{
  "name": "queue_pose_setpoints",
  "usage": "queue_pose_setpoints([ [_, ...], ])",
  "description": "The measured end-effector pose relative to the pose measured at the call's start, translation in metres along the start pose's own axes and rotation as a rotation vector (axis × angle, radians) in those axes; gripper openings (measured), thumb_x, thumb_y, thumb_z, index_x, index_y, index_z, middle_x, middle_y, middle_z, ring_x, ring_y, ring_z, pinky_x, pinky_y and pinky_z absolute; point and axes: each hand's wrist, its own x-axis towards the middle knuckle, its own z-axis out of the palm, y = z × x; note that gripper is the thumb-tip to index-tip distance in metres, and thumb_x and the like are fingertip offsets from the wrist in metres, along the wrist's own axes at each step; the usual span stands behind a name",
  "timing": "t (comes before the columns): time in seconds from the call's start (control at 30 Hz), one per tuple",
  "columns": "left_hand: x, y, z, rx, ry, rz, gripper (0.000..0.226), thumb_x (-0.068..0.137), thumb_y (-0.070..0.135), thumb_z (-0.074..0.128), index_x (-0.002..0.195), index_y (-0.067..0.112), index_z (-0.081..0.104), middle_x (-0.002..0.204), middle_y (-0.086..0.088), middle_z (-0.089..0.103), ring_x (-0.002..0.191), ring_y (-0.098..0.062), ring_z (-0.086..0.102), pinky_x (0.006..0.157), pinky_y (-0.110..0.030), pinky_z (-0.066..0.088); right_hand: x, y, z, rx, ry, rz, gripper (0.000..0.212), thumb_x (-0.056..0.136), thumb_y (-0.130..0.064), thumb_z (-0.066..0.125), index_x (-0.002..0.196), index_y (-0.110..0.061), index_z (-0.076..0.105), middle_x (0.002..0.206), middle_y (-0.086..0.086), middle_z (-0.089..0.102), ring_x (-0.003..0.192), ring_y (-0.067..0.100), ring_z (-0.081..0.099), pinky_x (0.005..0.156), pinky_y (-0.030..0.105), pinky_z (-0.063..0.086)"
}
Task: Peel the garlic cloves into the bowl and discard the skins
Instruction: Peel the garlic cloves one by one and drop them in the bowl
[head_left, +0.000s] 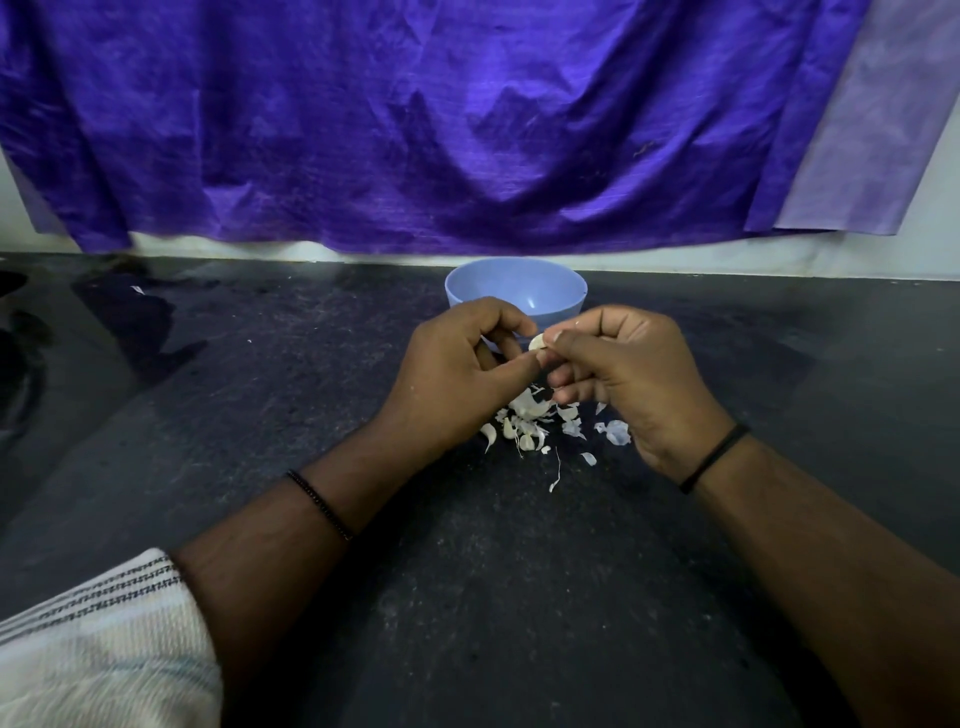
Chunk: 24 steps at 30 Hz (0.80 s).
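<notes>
Both hands, left (457, 364) and right (628, 374), pinched one clove (537, 342) between curled fingers (522, 327); skins (530, 421) lay below them, the bowl (515, 286) just beyond.

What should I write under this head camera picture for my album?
Both hands pinch a garlic clove above loose skins, before a blue bowl.

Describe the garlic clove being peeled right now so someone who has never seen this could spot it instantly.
Start at the light blue plastic bowl standing on the dark stone counter below the purple cloth. Just in front of it, the left hand and right hand meet. The pale garlic clove is pinched between their fingertips, held in the air, unlike the loose white garlic skins lying on the counter beneath.
</notes>
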Motion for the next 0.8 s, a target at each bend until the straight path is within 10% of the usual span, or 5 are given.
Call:
queue_pose_setpoints([
  [0.8, 0.0029, -0.0001, -0.0009, -0.099, 0.042, -0.129, 0.012, 0.094, 0.01, 0.067, 0.083, 0.008, 0.07, 0.052, 0.007, 0.061, 0.041, -0.004, 0.053, 0.043, -0.019, 0.042, 0.0002, 0.0029, -0.0003, 0.021, -0.061, -0.04, 0.012, 0.088, 0.004, 0.07, 0.099, 0.006, 0.067, 0.077, 0.014, 0.071, 0.064, 0.016, 0.066, 0.061, 0.028, 0.059],
])
